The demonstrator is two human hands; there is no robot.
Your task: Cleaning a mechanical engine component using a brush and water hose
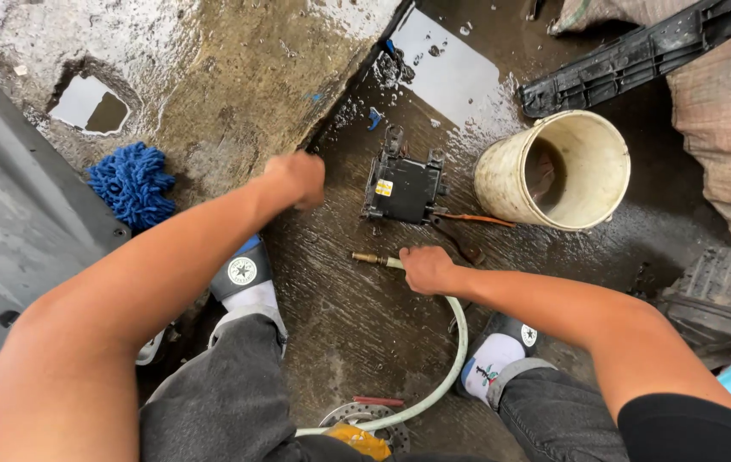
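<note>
My right hand (426, 269) grips a pale green hose (457, 346) just behind its brass nozzle (370, 257), which points left over the wet ground. My left hand (298, 179) is closed into a fist above the dark wet floor, to the left of a small black boxy part (404, 188) with a yellow label; whether the fist holds anything is hidden. Orange-handled pliers (466, 226) lie beside the black part, just above my right hand.
A dirty cream bucket (553, 169) lies on its side at right. A blue mop-like mitt (132, 182) sits at left by a grey panel (6, 231). Black plastic parts (639, 51) and sacks (725, 128) line the right. A brake disc (357, 417) lies between my shoes.
</note>
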